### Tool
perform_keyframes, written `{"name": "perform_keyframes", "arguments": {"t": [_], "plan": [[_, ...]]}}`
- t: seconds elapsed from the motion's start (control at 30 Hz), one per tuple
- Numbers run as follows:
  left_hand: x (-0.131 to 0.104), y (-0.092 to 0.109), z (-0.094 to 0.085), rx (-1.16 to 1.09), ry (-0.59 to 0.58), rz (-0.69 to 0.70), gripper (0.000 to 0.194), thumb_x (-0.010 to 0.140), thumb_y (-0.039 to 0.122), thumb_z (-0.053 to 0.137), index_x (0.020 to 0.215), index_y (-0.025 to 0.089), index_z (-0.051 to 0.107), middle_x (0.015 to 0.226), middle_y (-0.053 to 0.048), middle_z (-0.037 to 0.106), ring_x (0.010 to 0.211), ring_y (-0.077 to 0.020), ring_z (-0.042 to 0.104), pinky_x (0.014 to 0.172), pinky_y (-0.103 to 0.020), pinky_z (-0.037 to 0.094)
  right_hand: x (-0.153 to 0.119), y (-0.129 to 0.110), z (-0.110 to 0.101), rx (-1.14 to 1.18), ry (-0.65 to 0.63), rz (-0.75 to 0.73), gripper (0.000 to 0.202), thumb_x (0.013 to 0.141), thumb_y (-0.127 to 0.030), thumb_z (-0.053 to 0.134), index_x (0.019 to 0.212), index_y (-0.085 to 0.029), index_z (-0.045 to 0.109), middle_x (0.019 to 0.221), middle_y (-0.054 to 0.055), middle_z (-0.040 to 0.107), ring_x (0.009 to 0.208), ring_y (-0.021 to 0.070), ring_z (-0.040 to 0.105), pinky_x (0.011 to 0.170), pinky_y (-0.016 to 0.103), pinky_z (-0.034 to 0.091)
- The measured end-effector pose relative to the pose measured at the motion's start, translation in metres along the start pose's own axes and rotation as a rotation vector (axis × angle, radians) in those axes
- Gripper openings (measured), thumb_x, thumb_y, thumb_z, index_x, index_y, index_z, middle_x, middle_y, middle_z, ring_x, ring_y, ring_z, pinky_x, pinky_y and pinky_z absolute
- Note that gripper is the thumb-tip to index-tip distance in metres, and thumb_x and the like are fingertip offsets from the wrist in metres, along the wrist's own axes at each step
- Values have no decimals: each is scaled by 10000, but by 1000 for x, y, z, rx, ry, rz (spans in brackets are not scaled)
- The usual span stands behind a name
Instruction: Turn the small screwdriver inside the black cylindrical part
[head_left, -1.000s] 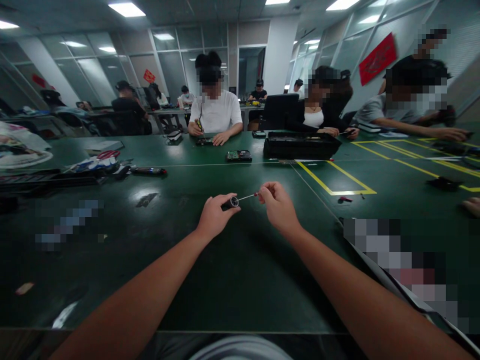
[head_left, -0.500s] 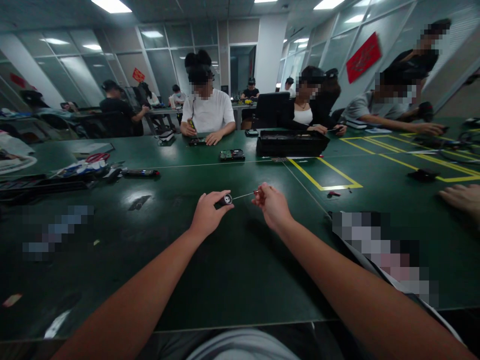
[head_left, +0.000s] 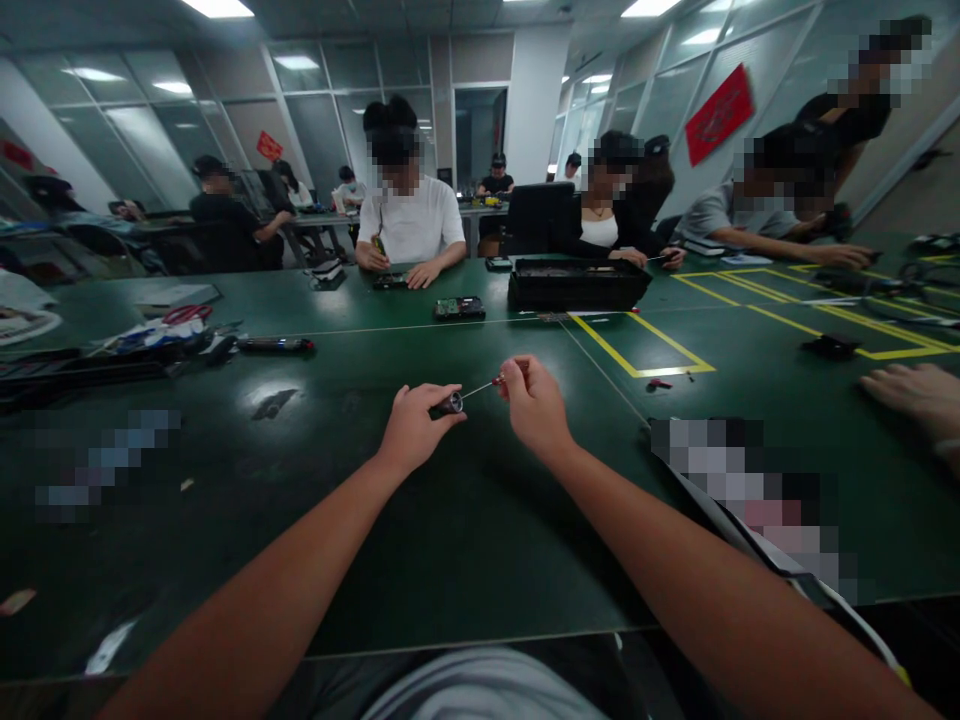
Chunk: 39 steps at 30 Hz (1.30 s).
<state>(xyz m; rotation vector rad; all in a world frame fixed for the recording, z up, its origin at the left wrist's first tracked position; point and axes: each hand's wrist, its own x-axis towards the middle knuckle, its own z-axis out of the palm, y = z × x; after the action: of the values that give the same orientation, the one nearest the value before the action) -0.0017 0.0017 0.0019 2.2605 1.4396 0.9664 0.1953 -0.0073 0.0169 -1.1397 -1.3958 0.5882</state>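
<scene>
Between the thumb and fingers of my left hand (head_left: 414, 428) is a small dark cylinder (head_left: 452, 403), its round, light-rimmed end turned to the right. My right hand (head_left: 534, 400) is closed on the red handle of a thin screwdriver (head_left: 480, 388). The metal shaft slants down to the left, and its tip meets the cylinder's round end or lies right at it. I cannot tell how deep the tip sits. Both hands are held above the green table (head_left: 420, 560).
A black pen-like tool (head_left: 276, 345) and a cluttered black tray (head_left: 90, 370) lie left. Ahead are a circuit-board device (head_left: 460, 308) and a long black housing (head_left: 577, 287). Yellow tape (head_left: 637, 372) marks the table. A co-worker's hand (head_left: 911, 395) rests at right; other people sit opposite.
My right hand has turned, its fingers now more upright around the screwdriver handle, and the shaft is tilted slightly steeper. The left hand keeps its hold on the cylinder. The view has shifted slightly.
</scene>
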Motion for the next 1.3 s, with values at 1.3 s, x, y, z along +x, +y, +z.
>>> {"name": "perform_keyframes", "arguments": {"t": [1.3], "plan": [[16, 44, 27, 199, -367, 58, 291, 940, 356, 585, 1180, 215, 670, 1161, -118, 686, 1037, -301, 656, 844, -401, 513, 27, 55, 4, 300, 251, 374, 267, 743, -454, 662, 814, -200, 625, 666, -22, 607, 574, 128, 522, 559, 274, 416]]}}
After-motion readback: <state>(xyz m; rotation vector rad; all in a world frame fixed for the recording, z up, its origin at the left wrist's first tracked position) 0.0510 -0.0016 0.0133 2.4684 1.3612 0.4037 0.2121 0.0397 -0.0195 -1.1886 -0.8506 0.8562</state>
